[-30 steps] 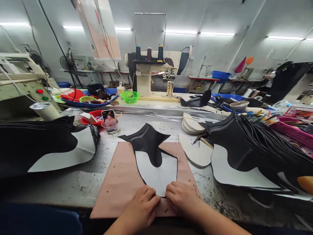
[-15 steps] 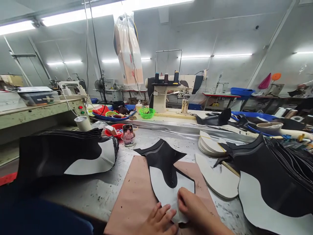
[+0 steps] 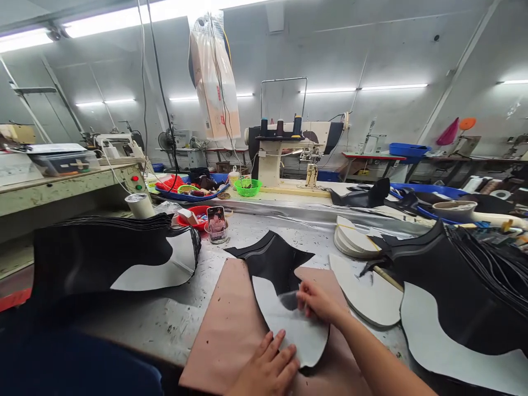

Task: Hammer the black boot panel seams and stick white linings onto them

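Note:
A black cut piece, like a boot upper (image 3: 272,254), lies on a pinkish sheet (image 3: 223,319) in front of me. White backing (image 3: 289,324) covers its lower part. My left hand (image 3: 272,360) rests on the lower left of the white backing, fingers spread and flat. Over the right side of the piece, where black and white meet, my right hand (image 3: 315,301) is closed with its fingers curled together. What these fingers grip, if anything, is blurred. A greyish patch (image 3: 289,300) shows just left of them.
Stacks of similar black-and-white pieces stand at left (image 3: 103,247) and right (image 3: 454,275). White cut shapes (image 3: 367,291) lie right of the sheet. A phone (image 3: 216,220) leans in a clear cup, beside a red bowl (image 3: 200,226). A sewing machine (image 3: 270,165) stands behind.
My right hand has moved up and away over the piece, from the lower white area to the black edge. My left hand stays nearly in place. The white backing's lower right outline looks more rounded.

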Demonstrator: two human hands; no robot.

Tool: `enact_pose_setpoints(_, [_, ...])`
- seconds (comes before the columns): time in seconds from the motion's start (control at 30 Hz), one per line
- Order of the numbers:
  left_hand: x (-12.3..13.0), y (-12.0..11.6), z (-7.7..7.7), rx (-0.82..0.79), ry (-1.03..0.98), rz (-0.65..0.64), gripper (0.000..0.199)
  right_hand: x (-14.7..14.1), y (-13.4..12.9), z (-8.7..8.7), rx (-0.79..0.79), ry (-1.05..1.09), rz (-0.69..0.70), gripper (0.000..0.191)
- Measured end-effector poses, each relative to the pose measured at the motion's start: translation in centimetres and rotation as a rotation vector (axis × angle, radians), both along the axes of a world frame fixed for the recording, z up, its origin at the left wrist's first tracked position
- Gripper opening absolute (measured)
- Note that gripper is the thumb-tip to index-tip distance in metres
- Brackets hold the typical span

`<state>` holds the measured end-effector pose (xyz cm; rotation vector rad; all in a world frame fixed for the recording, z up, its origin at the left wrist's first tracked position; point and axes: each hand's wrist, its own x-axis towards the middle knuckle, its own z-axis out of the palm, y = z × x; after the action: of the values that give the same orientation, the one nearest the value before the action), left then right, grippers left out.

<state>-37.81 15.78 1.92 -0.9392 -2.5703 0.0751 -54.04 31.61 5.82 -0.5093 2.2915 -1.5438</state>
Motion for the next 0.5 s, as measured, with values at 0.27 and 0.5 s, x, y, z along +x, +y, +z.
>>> enact_pose_setpoints(0.27, [-0.3,0.3,1.3,0.14,-0.123,0.076,0.017,-4.9,2.2,9.8,-0.55,0.354,-0.816,0.034])
enact_pose_setpoints(0.5, [-5.9,-3.0,2.2,0.249,-0.293,0.353,0.038,11.5,15.0,0.0,0.101,-0.011,0.002,0.043])
